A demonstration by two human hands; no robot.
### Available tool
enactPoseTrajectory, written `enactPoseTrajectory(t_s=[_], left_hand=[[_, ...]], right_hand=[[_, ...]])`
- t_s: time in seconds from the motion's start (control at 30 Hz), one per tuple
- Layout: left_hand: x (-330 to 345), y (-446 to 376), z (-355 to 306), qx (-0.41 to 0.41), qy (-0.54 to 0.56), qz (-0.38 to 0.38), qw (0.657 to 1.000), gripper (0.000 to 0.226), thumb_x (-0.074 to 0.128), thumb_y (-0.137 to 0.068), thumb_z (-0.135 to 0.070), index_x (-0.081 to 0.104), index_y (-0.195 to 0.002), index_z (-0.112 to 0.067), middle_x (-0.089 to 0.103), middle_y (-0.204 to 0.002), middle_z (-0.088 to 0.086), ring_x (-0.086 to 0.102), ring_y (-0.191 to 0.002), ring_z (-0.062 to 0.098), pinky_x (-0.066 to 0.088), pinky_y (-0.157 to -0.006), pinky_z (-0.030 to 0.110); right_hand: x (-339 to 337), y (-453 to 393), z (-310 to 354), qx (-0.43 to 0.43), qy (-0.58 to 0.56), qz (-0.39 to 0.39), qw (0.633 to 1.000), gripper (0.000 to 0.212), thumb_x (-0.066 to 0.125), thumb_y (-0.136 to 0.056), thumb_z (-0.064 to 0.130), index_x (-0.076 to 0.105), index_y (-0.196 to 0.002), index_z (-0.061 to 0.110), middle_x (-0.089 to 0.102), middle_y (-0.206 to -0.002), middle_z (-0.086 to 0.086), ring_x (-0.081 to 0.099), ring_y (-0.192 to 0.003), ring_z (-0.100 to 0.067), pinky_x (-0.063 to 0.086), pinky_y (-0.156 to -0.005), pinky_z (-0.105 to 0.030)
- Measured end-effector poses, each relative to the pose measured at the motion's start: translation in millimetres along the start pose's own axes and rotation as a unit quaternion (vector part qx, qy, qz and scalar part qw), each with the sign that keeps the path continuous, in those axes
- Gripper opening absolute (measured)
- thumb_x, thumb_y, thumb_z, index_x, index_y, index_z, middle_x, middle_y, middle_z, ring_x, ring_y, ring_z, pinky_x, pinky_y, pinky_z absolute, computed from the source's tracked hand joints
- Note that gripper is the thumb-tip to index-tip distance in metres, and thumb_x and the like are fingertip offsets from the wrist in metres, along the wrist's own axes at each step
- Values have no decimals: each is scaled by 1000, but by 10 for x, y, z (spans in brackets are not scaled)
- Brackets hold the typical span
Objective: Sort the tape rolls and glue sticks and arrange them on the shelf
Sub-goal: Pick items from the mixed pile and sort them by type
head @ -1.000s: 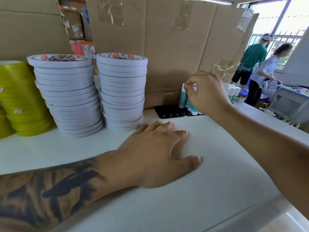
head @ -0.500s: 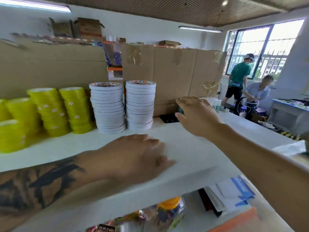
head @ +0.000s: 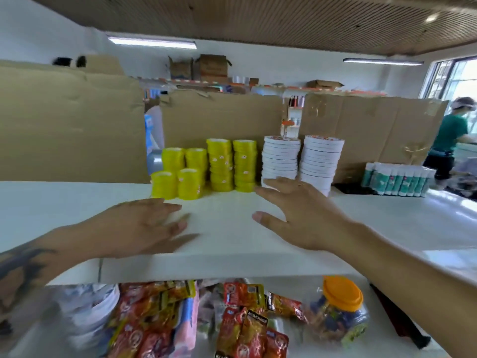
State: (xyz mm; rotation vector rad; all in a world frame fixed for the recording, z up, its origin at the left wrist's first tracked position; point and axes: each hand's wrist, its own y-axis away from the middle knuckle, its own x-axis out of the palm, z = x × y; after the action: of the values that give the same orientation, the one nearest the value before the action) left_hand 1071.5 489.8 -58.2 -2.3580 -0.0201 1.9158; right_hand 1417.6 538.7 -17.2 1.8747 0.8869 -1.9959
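On the white shelf (head: 387, 223) stand several stacks of yellow tape rolls (head: 219, 166) and, to their right, two stacks of white tape rolls (head: 320, 161). Further right a row of white and teal glue sticks (head: 397, 179) stands upright in a black tray. My left hand (head: 139, 226) hovers palm down over the shelf's front, fingers spread, holding nothing. My right hand (head: 296, 215) is also open, fingers spread, its fingertips just in front of the left white stack. Neither hand touches a roll.
Cardboard sheets (head: 69, 125) form the wall behind the shelf. The lower shelf holds red and yellow snack packets (head: 242, 321), a clear jar with an orange lid (head: 340, 308) and a white tub (head: 90, 308). A person in a green shirt (head: 449, 140) stands at the far right.
My right hand has left the glue sticks and moved left to the front of the white tape stacks, empty. The view has pulled back, showing the whole shelf and the lower shelf.
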Motion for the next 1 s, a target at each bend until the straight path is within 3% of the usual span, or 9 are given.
enactPoseTrajectory(t_s=[0.07,0.13,0.2,0.3,0.37,0.47,0.7,0.83,1.0], left_hand=[[-184,224,264,-21,27,-16,999,95,25,-66,-104,38,-147,-57,35,-161,-18,35,-146,9,28,-121,37],[-372,482,543,-50,9,-16,999,126,3,-41,-112,36,-149,-54,34,-161,-17,35,-147,13,26,-121,34],[-542,731,879,-84,-3,-1,996,139,-5,-33,-111,33,-152,-50,32,-162,-17,35,-147,13,25,-120,32],[-709,1059,1577,-106,8,-10,994,106,14,-65,-102,36,-152,-47,36,-161,-15,41,-143,11,30,-117,30],[-781,1226,2048,-136,3,-6,991,89,22,-77,-90,36,-153,-46,37,-161,-14,39,-144,12,29,-116,30],[-936,1422,2658,-167,13,-13,986,87,24,-76,-90,39,-150,-48,38,-160,-15,40,-143,14,30,-117,33],[-1245,1721,4095,-234,6,-68,970,67,44,-86,-83,49,-140,-44,54,-144,-9,57,-120,17,45,-104,39],[-1339,1644,4682,-272,-55,-111,954,71,48,-91,-74,44,-148,-33,51,-150,-1,51,-133,25,44,-106,39],[-1382,1517,5067,-320,-124,-99,934,66,43,-94,-68,55,-139,-21,52,-143,8,51,-129,32,42,-103,43]], right_hand=[[34,-196,428,-40,5,15,999,73,22,-95,76,16,-160,43,14,-169,12,7,-155,-11,11,-126,-36],[105,-444,878,-75,8,21,997,72,22,-95,75,15,-160,43,13,-169,13,6,-156,-10,9,-126,-35],[186,-744,1337,-98,3,26,995,75,18,-93,78,17,-159,44,15,-168,13,7,-155,-10,9,-125,-34],[329,-1204,2112,-137,1,23,990,85,7,-86,83,21,-159,41,21,-168,9,12,-155,-12,11,-123,-34],[400,-1448,2605,-165,-4,35,986,85,9,-86,81,22,-159,40,23,-167,8,12,-155,-12,9,-124,-35],[463,-1784,3224,-187,-21,46,981,78,16,-89,77,20,-159,42,21,-167,12,9,-155,-8,4,-125,-33],[681,-2465,4556,-224,-53,81,970,69,22,-95,74,17,-158,47,17,-167,17,4,-154,-2,3,-127,-33],[743,-2702,5045,-244,-58,93,964,71,19,-93,76,16,-158,48,18,-167,19,5,-154,0,5,-126,-32],[805,-2840,5343,-255,-49,103,960,70,18,-93,77,15,-157,49,18,-166,19,6,-154,0,5,-126,-31]])
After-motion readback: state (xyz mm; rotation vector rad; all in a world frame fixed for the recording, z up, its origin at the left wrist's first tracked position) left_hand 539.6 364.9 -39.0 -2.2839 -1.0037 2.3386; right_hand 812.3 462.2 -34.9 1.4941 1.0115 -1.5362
